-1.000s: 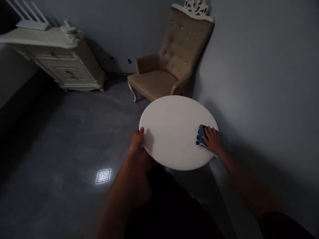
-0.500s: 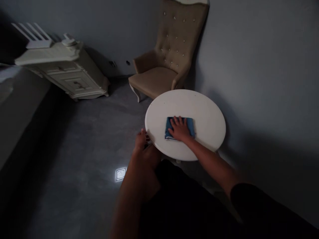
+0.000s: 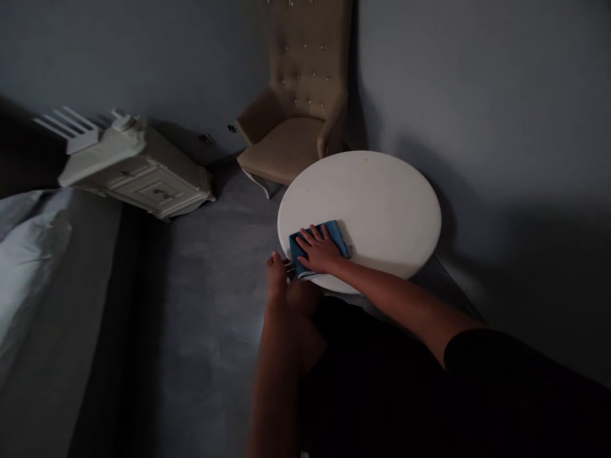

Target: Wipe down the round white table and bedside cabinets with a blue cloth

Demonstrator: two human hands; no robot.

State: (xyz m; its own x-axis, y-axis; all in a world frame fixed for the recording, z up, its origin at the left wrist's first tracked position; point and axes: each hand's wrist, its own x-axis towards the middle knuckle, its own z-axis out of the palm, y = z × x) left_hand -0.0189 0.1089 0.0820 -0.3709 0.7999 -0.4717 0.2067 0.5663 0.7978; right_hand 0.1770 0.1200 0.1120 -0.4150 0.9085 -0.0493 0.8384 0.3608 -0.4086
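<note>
A folded blue cloth (image 3: 338, 234) lies on the round white table (image 3: 382, 197), at the near left part of its top, reaching the rim. My right hand (image 3: 321, 253) presses flat on the cloth from above with its fingers spread. At the table's left edge, my left hand (image 3: 277, 273) has its thumb up and its fingers curled in at the rim. The fingertips of that hand are partly hidden by the edge and in dim light.
Behind the table stands a tan tufted armchair (image 3: 281, 146). A white cabinet (image 3: 157, 181) at the left back carries a white router (image 3: 81, 137). Along the left side is a bed (image 3: 33, 280) with light bedding. A grey wall (image 3: 501, 127) rises at right.
My right hand has slid the cloth left across the tabletop to the near left rim, turning it slightly. My left hand stays at the edge. The view has shifted.
</note>
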